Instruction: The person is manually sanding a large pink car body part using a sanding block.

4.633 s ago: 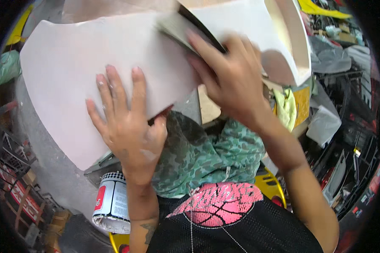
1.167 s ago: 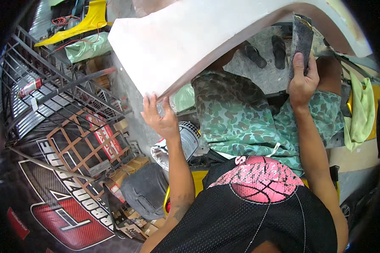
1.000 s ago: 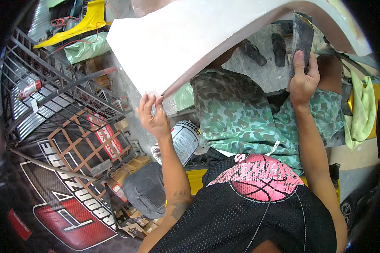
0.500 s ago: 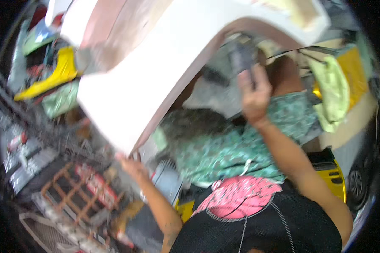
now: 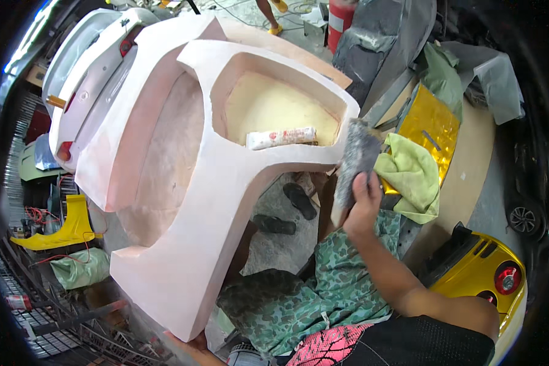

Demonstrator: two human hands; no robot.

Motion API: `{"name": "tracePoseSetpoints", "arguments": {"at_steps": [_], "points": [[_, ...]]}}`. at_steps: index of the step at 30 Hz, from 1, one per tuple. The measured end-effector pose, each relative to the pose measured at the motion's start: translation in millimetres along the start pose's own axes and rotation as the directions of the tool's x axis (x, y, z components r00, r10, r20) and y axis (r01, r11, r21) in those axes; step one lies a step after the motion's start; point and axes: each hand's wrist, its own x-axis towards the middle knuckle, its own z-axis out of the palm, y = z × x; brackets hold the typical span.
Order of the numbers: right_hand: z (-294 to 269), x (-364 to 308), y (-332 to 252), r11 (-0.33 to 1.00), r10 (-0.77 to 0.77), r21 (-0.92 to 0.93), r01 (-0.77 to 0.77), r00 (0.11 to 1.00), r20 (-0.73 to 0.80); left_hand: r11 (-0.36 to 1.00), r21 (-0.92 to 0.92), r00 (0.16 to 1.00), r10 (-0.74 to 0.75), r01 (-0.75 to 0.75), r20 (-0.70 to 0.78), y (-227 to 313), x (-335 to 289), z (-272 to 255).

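A large pale pink-and-white moulded car body panel [image 5: 226, 177], apparently a bumper, stretches over my lap with curved openings. My right hand [image 5: 363, 207] grips a long grey dusty sanding block [image 5: 355, 161], tilted upright by the panel's right corner; whether they touch I cannot tell. At the panel's lower tip my left hand [image 5: 195, 346] holds the edge from below, most of its fingers hidden. A crumpled white tube [image 5: 280, 138] lies in the panel's yellowish recess [image 5: 268, 100].
A yellow-green cloth [image 5: 409, 177] hangs over a shiny gold panel [image 5: 433, 125] at right. Near my right elbow stands a gold car part with a round red lamp [image 5: 507, 277]. More bumpers [image 5: 91, 91] stand far left, behind a yellow trim piece [image 5: 67, 229]. Black sandals [image 5: 299, 201] lie below.
The view has swung, bringing the whole panel into sight. My right hand with the sanding block has gone from the arch's inner edge to the panel's right corner. My left stays at the lower tip.
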Motion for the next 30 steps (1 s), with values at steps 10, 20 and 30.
{"name": "tracePoseSetpoints", "arguments": {"at_steps": [10, 20, 30], "points": [[-82.8, 179.8, 21.8, 0.939, 0.141, 0.327, -0.103, 0.986, -0.093, 0.952, 0.250, 0.957, -0.110, 0.178, -0.267, -1.3, -33.3, -30.7], [-114.9, 213.7, 50.3, 0.678, 0.310, 0.555, -0.482, 0.872, 0.378, 0.946, 0.286, 0.922, -0.033, 0.154, -0.387, -10.4, -62.3, -39.2], [-126.4, 228.3, -41.9, 0.868, 0.191, 0.438, -0.236, 0.971, 0.144, 0.943, 0.233, 0.924, -0.146, 0.237, -0.353, -5.8, -102.2, 60.4]]}}
